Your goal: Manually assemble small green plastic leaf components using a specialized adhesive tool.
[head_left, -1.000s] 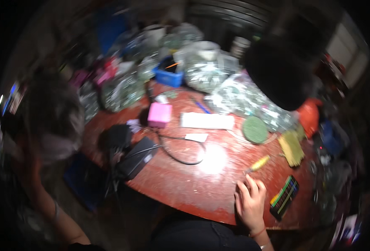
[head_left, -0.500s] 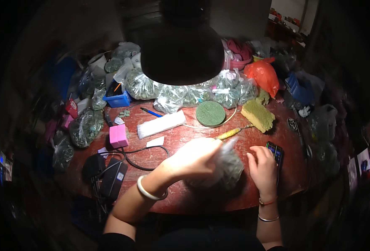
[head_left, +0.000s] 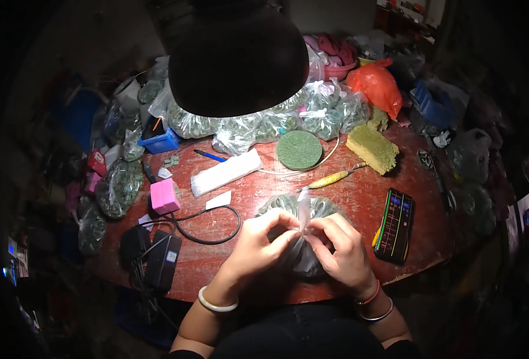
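Observation:
A clear plastic bag [head_left: 305, 263] with greenish round things inside stands on the red table at the near middle, its neck gathered and twisted upward. My left hand [head_left: 263, 239] pinches the neck from the left, thumb and forefinger closed on it. From the other side my right hand [head_left: 341, 251] grips the same neck, fingertips almost meeting the left ones. What exactly the fingertips hold at the knot is too small to tell. Behind the bag lies a yellow-handled tool [head_left: 329, 179] with a thin tip.
A phone [head_left: 394, 226] with a lit screen lies right of my hands. Farther back are a green round pad [head_left: 299, 150], a yellow sponge [head_left: 372, 149] and a white packet [head_left: 226, 172]. Left are a pink block [head_left: 165, 197] and a black adapter [head_left: 162, 261]. A dark lamp head [head_left: 238, 63] hangs above filled bags.
My left hand has come down and toward me. The right hand has moved left from beside the phone onto the bag's neck. The bag now rests upright between both hands.

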A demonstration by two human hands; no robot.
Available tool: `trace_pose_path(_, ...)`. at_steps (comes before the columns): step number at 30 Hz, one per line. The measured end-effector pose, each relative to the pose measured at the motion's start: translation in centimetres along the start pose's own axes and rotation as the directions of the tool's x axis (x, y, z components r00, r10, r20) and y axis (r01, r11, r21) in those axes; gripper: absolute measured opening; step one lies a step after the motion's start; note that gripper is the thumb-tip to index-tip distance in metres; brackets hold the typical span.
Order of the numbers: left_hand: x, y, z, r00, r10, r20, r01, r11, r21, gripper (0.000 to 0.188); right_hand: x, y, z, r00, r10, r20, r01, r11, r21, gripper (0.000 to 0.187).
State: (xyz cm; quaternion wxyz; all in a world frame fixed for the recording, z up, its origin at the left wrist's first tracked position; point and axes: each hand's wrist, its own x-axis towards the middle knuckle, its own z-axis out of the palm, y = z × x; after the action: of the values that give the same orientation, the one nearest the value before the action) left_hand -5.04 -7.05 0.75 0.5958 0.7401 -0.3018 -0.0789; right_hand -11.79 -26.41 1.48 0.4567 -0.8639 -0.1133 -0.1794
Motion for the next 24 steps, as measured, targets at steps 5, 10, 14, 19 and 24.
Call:
trace_pose_path(5,0.5,2.1,1.1,0.949,0.306,-0.077,-0.25,0.878,0.409,0.018,-0.3,1.3,-0.4,0.998,-0.05,0.023,0.053,0.99,-0.133,0.039)
trace_pose_path(10,-1.0,-0.4,-3.6,0.85,0.478,-0.221,-0.464,0.879,0.115,0.017,-0.5,1.1,2.4,0.968,-0.116,-0.222,0.11,0.993,-0.036,0.021)
trace_pose_path(14,2.0,-3.4,-3.2,0.973,0.149,-0.174,-0.168,0.98,-0.102,0.049,-1.3,2.4,2.8,0.961,-0.041,-0.272,0.069,0.993,0.098,0.019)
trace_pose_path(19,2.4,-3.2,-4.6,0.985,0.17,-0.003,-0.17,0.982,-0.085,0.043,-1.0,2.6,2.9,0.94,-0.185,-0.286,0.226,0.967,0.117,0.019)
trace_pose_path(24,0.6,-4.2,-8.1,0.99,0.118,0.077,-0.115,0.993,-0.038,0.038,-0.8,2.7,0.2,0.976,-0.171,-0.133,0.203,0.936,0.288,0.019)
